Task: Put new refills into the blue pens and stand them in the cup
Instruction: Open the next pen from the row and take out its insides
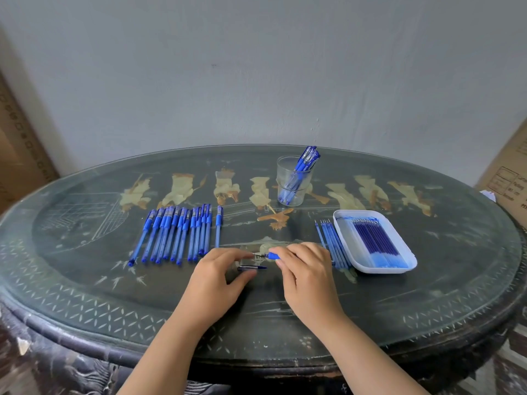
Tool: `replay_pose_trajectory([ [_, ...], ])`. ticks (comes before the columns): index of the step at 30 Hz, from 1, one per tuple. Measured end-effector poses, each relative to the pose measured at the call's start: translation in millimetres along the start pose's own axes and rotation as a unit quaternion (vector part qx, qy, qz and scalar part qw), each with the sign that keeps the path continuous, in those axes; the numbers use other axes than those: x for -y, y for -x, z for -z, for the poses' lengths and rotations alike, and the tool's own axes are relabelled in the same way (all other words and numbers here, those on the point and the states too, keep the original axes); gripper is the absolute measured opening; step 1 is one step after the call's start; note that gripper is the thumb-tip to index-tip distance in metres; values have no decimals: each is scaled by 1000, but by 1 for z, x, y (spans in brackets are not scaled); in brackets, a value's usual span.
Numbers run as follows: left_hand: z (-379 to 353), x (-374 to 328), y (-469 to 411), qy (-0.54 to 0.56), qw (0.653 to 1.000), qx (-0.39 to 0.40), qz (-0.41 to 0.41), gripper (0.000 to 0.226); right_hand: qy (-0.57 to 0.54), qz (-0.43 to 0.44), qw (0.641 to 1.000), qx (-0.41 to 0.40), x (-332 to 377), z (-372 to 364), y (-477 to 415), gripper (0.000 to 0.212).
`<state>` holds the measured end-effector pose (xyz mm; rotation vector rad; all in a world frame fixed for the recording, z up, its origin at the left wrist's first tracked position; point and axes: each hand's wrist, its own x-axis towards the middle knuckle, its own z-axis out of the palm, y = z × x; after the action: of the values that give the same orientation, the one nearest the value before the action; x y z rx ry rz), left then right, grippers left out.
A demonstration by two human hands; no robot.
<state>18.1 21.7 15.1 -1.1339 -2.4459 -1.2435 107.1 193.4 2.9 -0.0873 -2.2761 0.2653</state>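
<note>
Head view: the right hand [306, 266] is gripping a blue pen [272, 255] lying crosswise at the table's [399, 303] front middle, tip pointing left; the left hand's [216, 273] curled fingers are meeting that tip, grip unclear. Its printing is unreadably small.

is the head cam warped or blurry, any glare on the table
Head view: wide-angle warp tilts the cardboard box at the right edge; the glass-topped table shows a soft sheen at its far rim, no hard glare; left hand, right hand and the pen it holds look sharp; shadows faint.
</note>
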Motion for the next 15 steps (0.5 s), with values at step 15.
replay_pose_trajectory([
  [15, -1, -8, -3, 60, 998, -1, 27, 30, -21, 58, 998, 29, 5, 3, -1, 19],
])
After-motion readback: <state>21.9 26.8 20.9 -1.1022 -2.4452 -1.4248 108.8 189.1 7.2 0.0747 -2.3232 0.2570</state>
